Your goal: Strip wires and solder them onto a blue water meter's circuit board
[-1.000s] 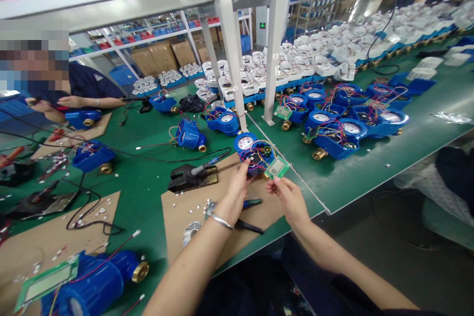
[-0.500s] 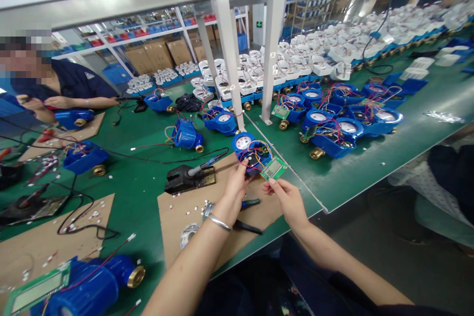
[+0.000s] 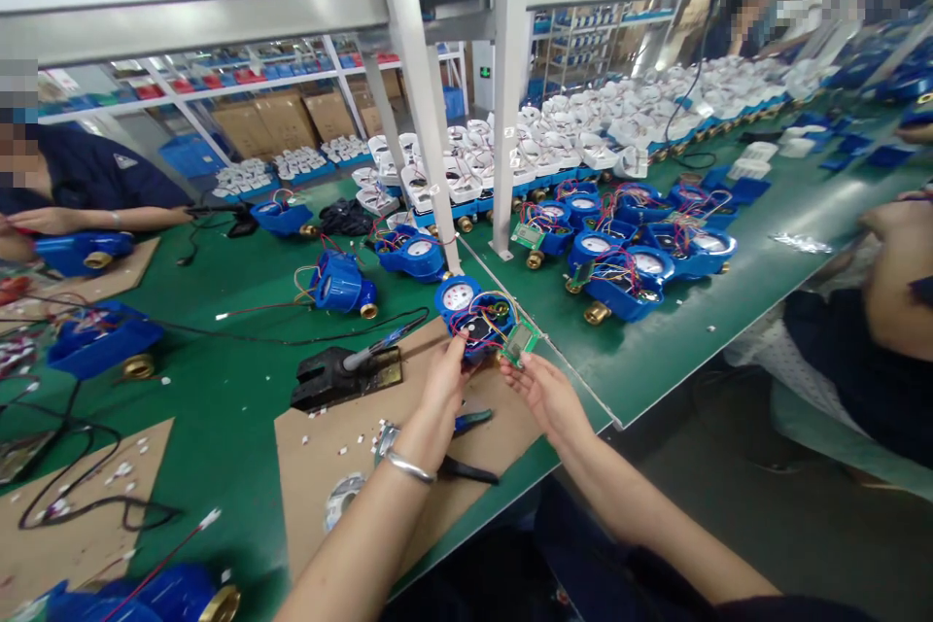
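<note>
A blue water meter [image 3: 458, 295] with a round white dial and an opened wire compartment rests at the far edge of the cardboard sheet [image 3: 313, 457]. My left hand [image 3: 446, 371] is closed on its near side, thumb over the compartment. In my right hand [image 3: 540, 387] I pinch a small green circuit board [image 3: 520, 342] with a grey display, tilted beside the meter. Coloured wires join the board to the meter. Just below my hands lie pliers [image 3: 470, 468] with dark handles, partly hidden by my left wrist. A solder spool [image 3: 342, 498] sits beside my left forearm.
A soldering iron [image 3: 364, 355] lies in its black stand [image 3: 321, 377] to the left. Several blue meters [image 3: 645, 262] crowd the right bench behind a metal post [image 3: 510, 117]. White housings [image 3: 583, 131] fill the back. Co-workers sit left and right.
The view has shifted, so the bench appears further left and lower. The green board has turned in my right hand and tilts more steeply; my left hand stays on the meter.
</note>
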Tool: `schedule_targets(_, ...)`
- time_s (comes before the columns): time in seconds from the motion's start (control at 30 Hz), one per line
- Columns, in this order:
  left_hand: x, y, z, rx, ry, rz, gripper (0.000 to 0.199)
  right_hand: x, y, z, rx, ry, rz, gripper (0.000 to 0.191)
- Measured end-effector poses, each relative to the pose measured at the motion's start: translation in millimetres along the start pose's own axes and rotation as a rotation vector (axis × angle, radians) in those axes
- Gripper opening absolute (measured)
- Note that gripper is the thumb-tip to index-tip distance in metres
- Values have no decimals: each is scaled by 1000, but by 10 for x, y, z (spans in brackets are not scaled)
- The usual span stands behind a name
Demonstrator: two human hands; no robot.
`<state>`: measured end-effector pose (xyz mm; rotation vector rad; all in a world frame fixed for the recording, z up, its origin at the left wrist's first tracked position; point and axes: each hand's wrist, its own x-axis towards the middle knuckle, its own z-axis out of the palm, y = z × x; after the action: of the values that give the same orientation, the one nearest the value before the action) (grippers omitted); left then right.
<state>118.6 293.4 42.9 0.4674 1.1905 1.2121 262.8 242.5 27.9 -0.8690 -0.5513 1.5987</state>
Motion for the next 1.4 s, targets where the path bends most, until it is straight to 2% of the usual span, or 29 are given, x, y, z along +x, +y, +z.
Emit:
schedule_targets(0.27,-36,32,27,-18,3,-13,25,-86,-90,58,-94,-56,-49,30)
schedule_targets(0.53,-15,2,-10,-22,15,-7,26,-90,-64,21,-247,-63,-96,31)
schedule_targets(1.13,-16,-3,-34,-21,-11,0,28,-76,-80,70,-336,-61,-99,31)
schedule_targets(1.4,-23,4,-48,-11,-11,3,30,-141,-102,142,-309,-139,-115,34)
